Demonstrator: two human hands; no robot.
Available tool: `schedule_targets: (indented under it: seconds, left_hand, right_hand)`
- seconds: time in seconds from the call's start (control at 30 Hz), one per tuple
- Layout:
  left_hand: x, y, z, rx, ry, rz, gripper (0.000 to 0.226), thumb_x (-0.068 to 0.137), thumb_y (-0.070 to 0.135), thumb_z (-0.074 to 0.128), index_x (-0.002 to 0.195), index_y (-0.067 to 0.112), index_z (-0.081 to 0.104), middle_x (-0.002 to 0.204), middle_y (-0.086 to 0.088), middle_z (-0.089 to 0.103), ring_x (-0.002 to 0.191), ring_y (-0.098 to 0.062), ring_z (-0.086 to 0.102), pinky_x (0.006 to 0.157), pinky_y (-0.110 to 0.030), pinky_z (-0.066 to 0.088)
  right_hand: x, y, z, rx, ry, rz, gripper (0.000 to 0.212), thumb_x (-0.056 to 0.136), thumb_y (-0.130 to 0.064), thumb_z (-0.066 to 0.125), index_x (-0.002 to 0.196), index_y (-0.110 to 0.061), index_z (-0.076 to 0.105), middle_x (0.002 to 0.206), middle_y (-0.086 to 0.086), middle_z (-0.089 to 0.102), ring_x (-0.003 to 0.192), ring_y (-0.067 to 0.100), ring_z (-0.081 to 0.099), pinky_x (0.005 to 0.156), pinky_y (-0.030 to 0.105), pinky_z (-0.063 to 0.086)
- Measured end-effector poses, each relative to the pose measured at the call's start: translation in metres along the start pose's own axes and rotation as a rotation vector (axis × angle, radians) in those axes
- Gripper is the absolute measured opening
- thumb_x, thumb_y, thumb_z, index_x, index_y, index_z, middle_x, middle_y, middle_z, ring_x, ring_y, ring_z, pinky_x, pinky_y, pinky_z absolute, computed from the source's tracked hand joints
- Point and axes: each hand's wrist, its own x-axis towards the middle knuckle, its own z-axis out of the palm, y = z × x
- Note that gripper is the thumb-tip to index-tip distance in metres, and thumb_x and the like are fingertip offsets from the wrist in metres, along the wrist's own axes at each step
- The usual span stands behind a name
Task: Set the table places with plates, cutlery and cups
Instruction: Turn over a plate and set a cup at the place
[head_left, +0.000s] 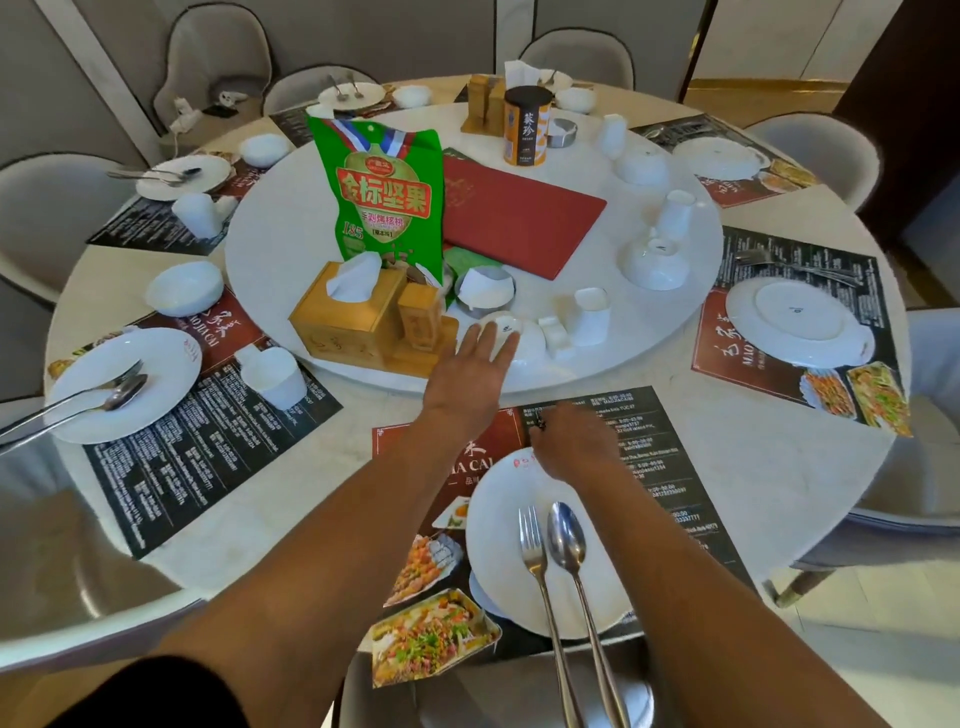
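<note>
The near plate (524, 525) already carries a fork (535, 556) and spoon (569, 540), just below the right hand (571, 447), which rests curled at the plate's far rim; whether it grips anything I cannot tell. The left hand (475, 364) is spread open, empty, fingertips on an upturned bowl (511, 332). Bowl and cup (589, 317) are still missing here
</note>
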Motion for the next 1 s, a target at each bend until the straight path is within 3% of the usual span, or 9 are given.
schedule_targets:
  seconds: [0.1, 0.17, 0.3, 0.43, 0.57, 0.63, 0.77, 0.83, 1.0]
  left_hand:
    - [0.017, -0.005, 0.009, 0.067, -0.029, 0.063, 0.098, 0.09, 0.023, 0.071, 0.162, 0.018, 0.004, 0.167, -0.011, 0.013, 0.153, -0.031, 0.017, 0.118, -0.048, 0.026]
    - [0.019, -0.006, 0.011, 0.089, 0.011, 0.095, 0.101, 0.083, 0.022, 0.078, 0.161, 0.017, 0.015, 0.161, -0.014, 0.028, 0.147, -0.033, 0.031, 0.112, -0.046, 0.035]
    - [0.013, -0.005, 0.016, 0.145, 0.123, 0.146, 0.091, 0.069, 0.012, 0.083, 0.151, 0.016, 0.043, 0.125, -0.016, 0.057, 0.111, -0.033, 0.059, 0.083, -0.043, 0.053]
    - [0.0, -0.007, 0.022, 0.144, 0.236, 0.189, 0.079, 0.065, 0.007, 0.081, 0.14, 0.016, 0.056, 0.111, -0.017, 0.06, 0.091, -0.034, 0.063, 0.059, -0.039, 0.055]
    - [-0.018, -0.012, 0.011, 0.08, 0.246, 0.143, 0.075, 0.077, 0.023, 0.08, 0.146, 0.019, 0.05, 0.114, -0.016, 0.06, 0.094, -0.033, 0.062, 0.053, -0.036, 0.054]
    - [-0.031, -0.016, -0.006, -0.039, 0.217, 0.043, 0.072, 0.083, 0.022, 0.076, 0.148, 0.021, 0.045, 0.12, -0.012, 0.058, 0.098, -0.031, 0.061, 0.057, -0.037, 0.054]
    - [-0.066, -0.023, -0.024, -0.502, 0.237, -0.309, 0.05, 0.097, 0.013, 0.061, 0.144, 0.026, 0.049, 0.132, -0.005, 0.061, 0.107, -0.03, 0.063, 0.084, -0.043, 0.054]
    - [-0.079, -0.027, -0.024, -0.745, 0.242, -0.524, 0.039, 0.102, 0.017, 0.054, 0.139, 0.028, 0.051, 0.123, -0.007, 0.067, 0.108, -0.033, 0.064, 0.086, -0.043, 0.053]
    - [-0.089, -0.043, 0.0, -1.117, 0.014, -0.977, 0.027, 0.093, 0.009, 0.053, 0.118, 0.02, 0.054, 0.12, -0.013, 0.062, 0.106, -0.038, 0.062, 0.084, -0.046, 0.058]
  right_hand:
    - [0.007, -0.001, 0.002, -0.059, 0.01, -0.002, 0.037, 0.1, -0.041, 0.044, 0.109, -0.015, 0.069, 0.109, 0.008, 0.069, 0.1, 0.029, 0.066, 0.077, 0.037, 0.048]
    - [0.007, 0.0, 0.0, -0.071, 0.002, 0.007, 0.038, 0.1, -0.042, 0.044, 0.108, -0.014, 0.07, 0.107, 0.008, 0.07, 0.098, 0.029, 0.067, 0.077, 0.037, 0.049]
    - [0.003, -0.001, -0.001, -0.072, 0.001, 0.028, 0.038, 0.101, -0.042, 0.044, 0.113, -0.014, 0.067, 0.113, 0.008, 0.068, 0.105, 0.029, 0.066, 0.084, 0.039, 0.05]
    - [0.0, -0.001, 0.002, -0.068, -0.02, 0.004, 0.036, 0.101, -0.038, 0.041, 0.118, -0.018, 0.065, 0.124, 0.005, 0.063, 0.111, 0.029, 0.063, 0.086, 0.04, 0.049]
    - [-0.002, -0.001, 0.0, -0.041, -0.041, -0.008, 0.033, 0.101, -0.038, 0.04, 0.113, -0.021, 0.065, 0.119, 0.004, 0.065, 0.104, 0.028, 0.064, 0.083, 0.04, 0.049]
    - [-0.004, -0.002, -0.001, -0.035, -0.05, -0.004, 0.033, 0.1, -0.041, 0.041, 0.114, -0.022, 0.065, 0.115, 0.003, 0.065, 0.103, 0.027, 0.064, 0.085, 0.041, 0.049]
    - [-0.006, -0.009, 0.0, -0.084, -0.07, 0.013, 0.043, 0.096, -0.051, 0.04, 0.116, -0.022, 0.065, 0.115, 0.001, 0.065, 0.106, 0.025, 0.063, 0.091, 0.042, 0.049]
    - [-0.007, -0.017, 0.003, -0.12, -0.055, 0.031, 0.046, 0.097, -0.052, 0.037, 0.11, -0.02, 0.067, 0.112, 0.002, 0.067, 0.104, 0.025, 0.064, 0.091, 0.041, 0.048]
    - [-0.015, -0.032, 0.018, -0.145, 0.016, 0.01, 0.045, 0.1, -0.049, 0.035, 0.115, -0.022, 0.067, 0.115, 0.0, 0.068, 0.105, 0.025, 0.065, 0.093, 0.043, 0.047]
